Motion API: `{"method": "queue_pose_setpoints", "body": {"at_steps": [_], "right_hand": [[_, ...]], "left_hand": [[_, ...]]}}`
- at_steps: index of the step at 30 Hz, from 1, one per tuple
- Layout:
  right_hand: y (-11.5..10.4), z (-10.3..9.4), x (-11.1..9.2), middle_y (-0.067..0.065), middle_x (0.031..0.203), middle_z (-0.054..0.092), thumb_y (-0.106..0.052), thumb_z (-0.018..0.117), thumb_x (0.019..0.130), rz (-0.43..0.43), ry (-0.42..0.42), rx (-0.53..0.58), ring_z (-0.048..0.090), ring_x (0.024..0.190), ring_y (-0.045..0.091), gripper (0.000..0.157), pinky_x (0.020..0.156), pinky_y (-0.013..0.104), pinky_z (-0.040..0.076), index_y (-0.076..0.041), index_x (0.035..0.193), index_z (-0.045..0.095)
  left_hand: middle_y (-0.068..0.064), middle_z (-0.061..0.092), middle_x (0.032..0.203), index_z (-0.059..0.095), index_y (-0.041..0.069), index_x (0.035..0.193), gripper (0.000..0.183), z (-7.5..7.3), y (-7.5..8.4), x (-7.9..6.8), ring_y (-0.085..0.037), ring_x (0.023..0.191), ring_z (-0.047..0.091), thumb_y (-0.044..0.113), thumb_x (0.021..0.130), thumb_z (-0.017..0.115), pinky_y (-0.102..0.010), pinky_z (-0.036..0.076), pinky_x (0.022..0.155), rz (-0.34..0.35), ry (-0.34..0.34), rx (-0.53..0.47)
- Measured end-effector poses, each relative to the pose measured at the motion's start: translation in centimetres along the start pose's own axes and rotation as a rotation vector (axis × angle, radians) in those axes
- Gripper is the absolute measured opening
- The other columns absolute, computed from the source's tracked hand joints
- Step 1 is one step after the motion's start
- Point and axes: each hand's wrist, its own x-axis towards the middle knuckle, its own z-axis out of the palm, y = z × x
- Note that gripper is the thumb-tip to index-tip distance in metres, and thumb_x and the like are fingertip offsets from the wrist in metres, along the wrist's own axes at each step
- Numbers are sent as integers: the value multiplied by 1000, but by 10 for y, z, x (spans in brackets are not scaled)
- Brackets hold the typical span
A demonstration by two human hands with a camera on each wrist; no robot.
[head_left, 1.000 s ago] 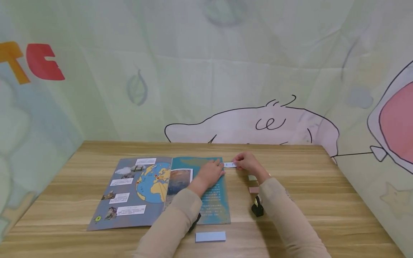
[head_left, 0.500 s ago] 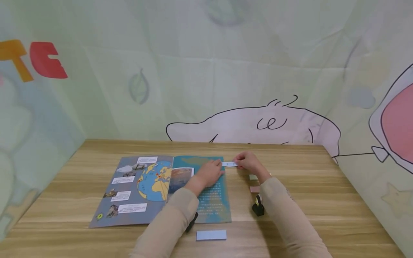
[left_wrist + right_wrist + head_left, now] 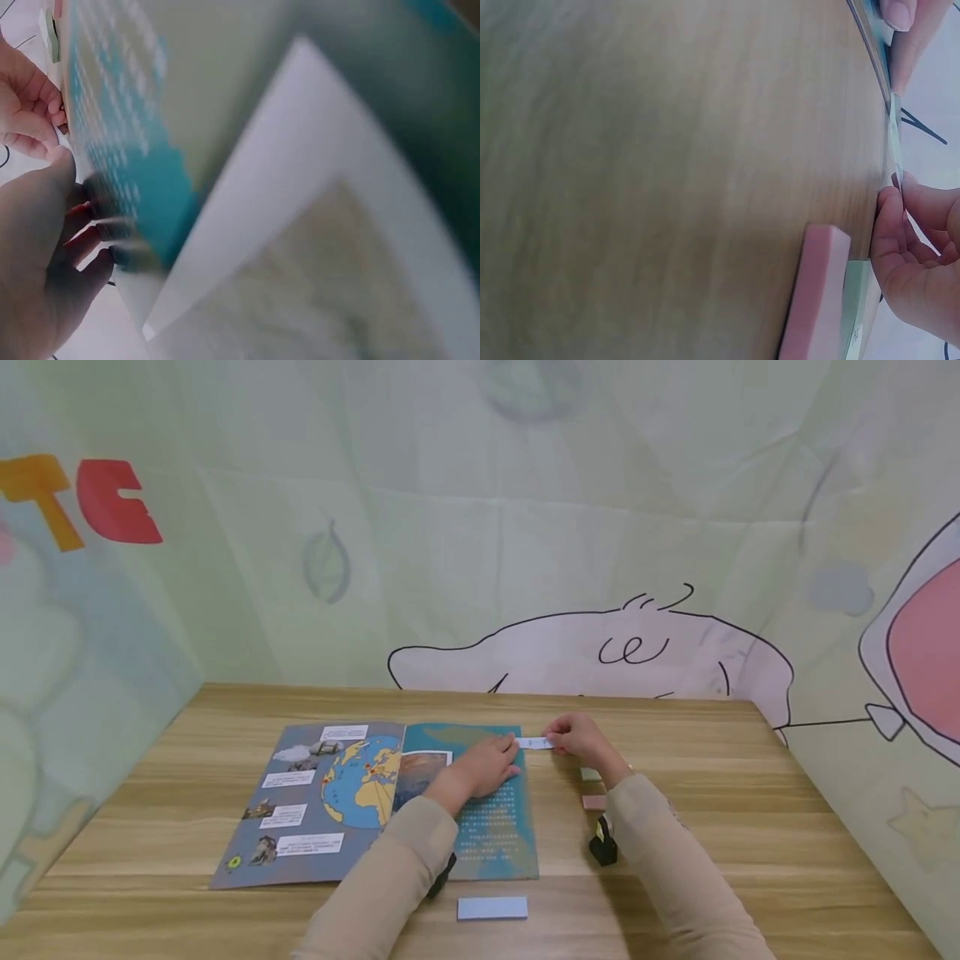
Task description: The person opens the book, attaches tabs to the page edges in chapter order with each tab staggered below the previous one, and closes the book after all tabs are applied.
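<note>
A magazine [image 3: 300, 864] lies spread on the table, with a globe map on its left page and a photo on its teal right page. My left hand [image 3: 483, 770] rests on that right page near its upper outer edge, fingertips against the left end of a pale blue sticky note [image 3: 533, 743]. The note sticks out past the page edge. Its right end is pinched between thumb and fingers of my right hand [image 3: 579, 739]. In the right wrist view, the note [image 3: 895, 142] spans the gap between both hands. The left wrist view is blurred over the page.
A pale blue sticky-note pad [image 3: 492, 908] lies below the magazine. Beside my right forearm are a pink pad [image 3: 594, 802] and a green pad [image 3: 589, 773], partly covered. The wooden table [image 3: 675, 718] meets a printed cloth backdrop [image 3: 480, 552].
The hands have stayed in nearly the same places, with the sticky note still held at the page edge. The whole view has shifted slightly as the head moved.
</note>
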Motion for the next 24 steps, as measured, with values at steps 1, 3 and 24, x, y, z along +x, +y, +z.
{"method": "queue_pose_setpoints", "body": {"at_steps": [1,3,24], "right_hand": [[0,0,0,9,85,57,-2,56,91,1,1,11,50,64,13,14,58,20,45,6,100,64],[1,-1,0,10,87,57,-2,56,91,13,5,31,50,65,13,15,58,20,45,5,102,64],[-11,-26,-13,19,100,59,-4,51,94,13,7,73,55,77,20,24,76,33,52,8,114,58]], "left_hand": [[-14,23,152,30,1,144,54,1,1,0,-26,138,23,33,101,36,-36,21,111,-2,-2,2],[-13,21,152,28,1,145,56,3,2,0,-26,139,21,35,101,36,-36,20,112,-5,-5,7],[-14,32,147,36,0,141,56,6,-16,-22,-28,135,30,33,98,45,-40,27,109,-16,103,-55]]}}
